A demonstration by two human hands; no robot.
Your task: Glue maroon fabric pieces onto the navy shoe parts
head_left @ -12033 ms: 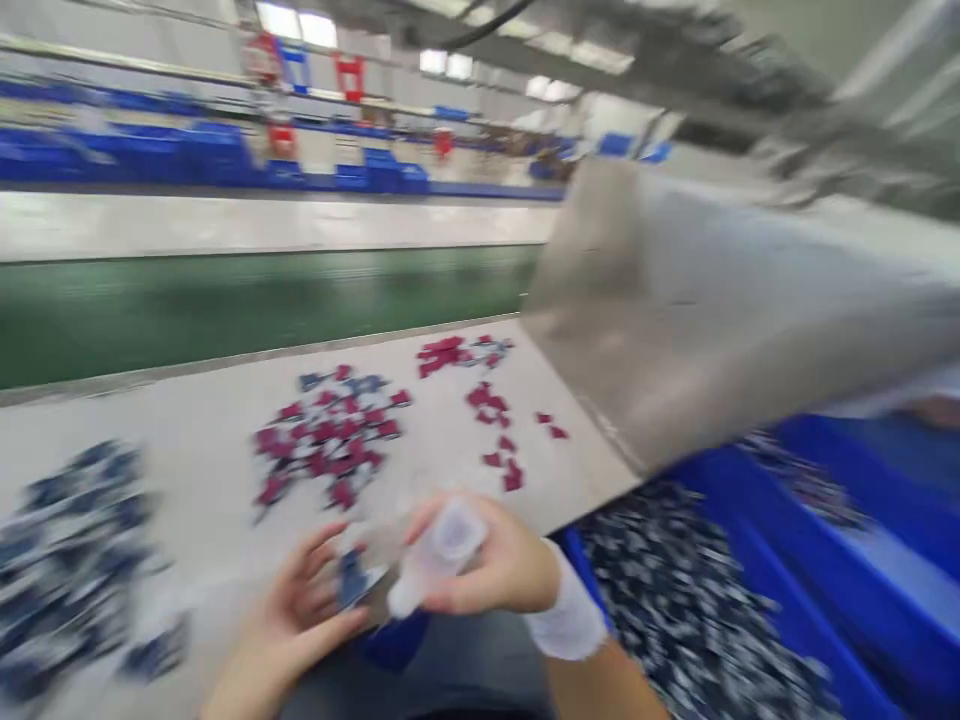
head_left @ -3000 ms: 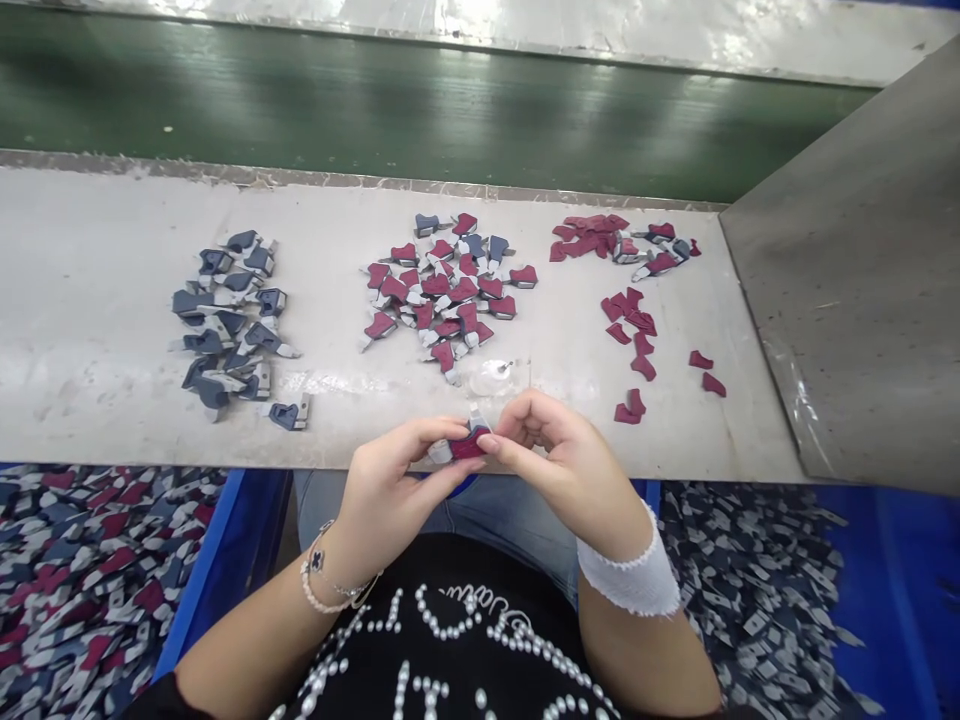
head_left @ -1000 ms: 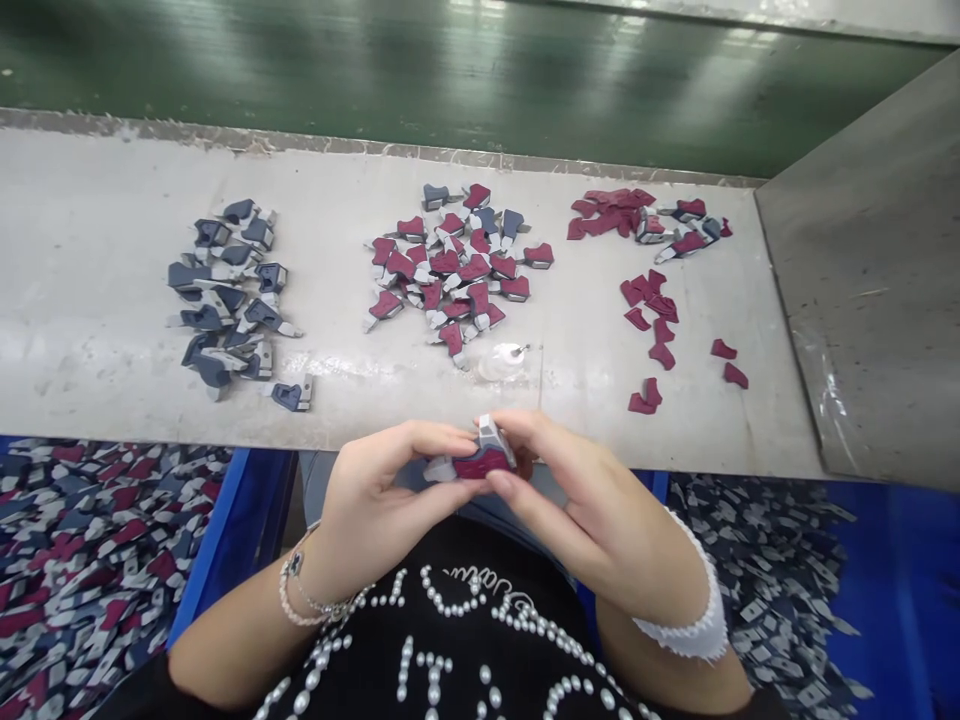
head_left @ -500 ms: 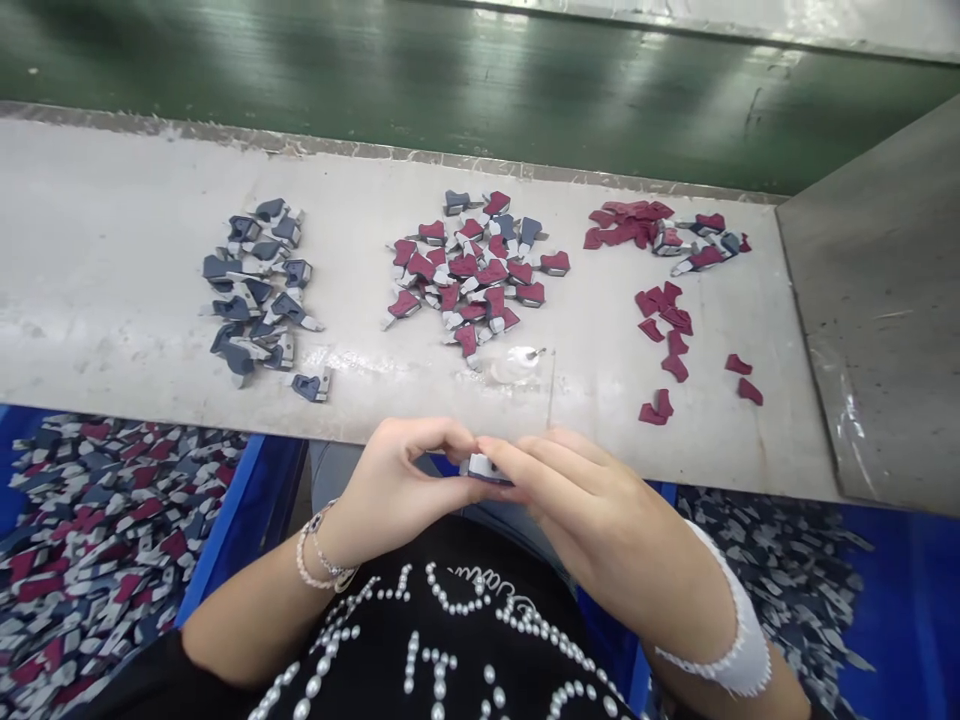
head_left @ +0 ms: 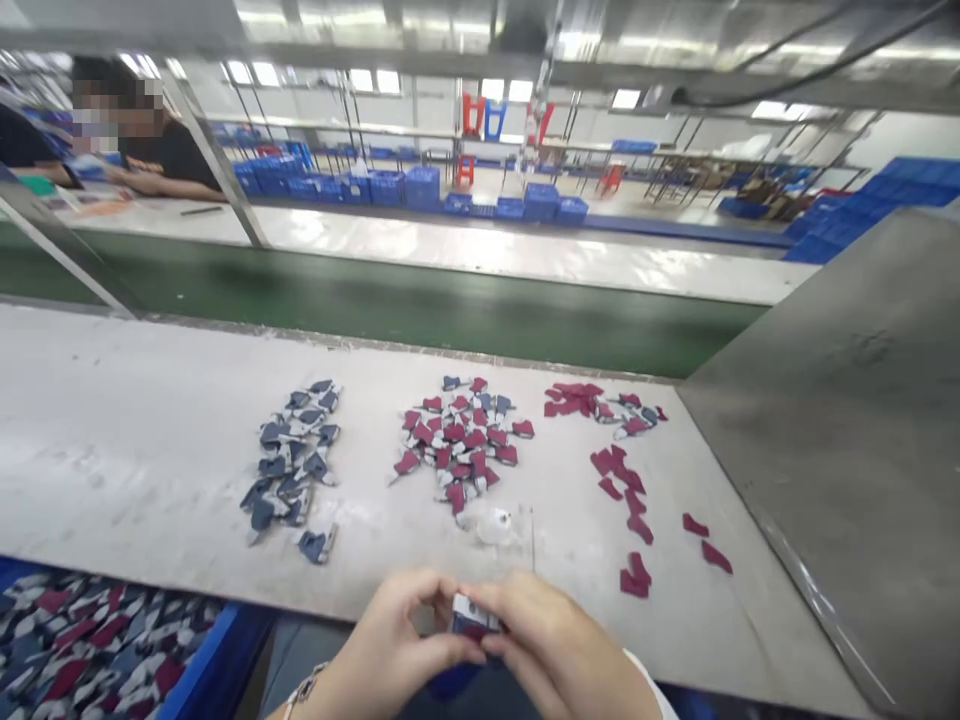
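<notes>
Between the fingertips of both hands is a small white, dark blue and maroon plastic part [head_left: 466,618], close to the table's near edge. My left hand [head_left: 394,640] pinches it from the left, thumb underneath. From the right, the fingers of my right hand [head_left: 559,640] close on it and cover some of it. Just beyond the hands lies a small translucent white bottle [head_left: 491,526] on its side. Behind it is a pile of similar parts with maroon faces [head_left: 454,432]. Left of that pile are blue and white parts [head_left: 274,466] without maroon faces.
Loose maroon pieces [head_left: 636,510] lie on the right of the white table [head_left: 165,450], with a metal panel [head_left: 840,430] beyond. A blue bin [head_left: 217,660] full of parts stands lower left. Across a green strip, a person [head_left: 172,160] sits at another bench.
My view has tilted up, bringing the far room and a person into sight. The part between my fingers is turned, now showing a maroon side. Both hands still hold it.
</notes>
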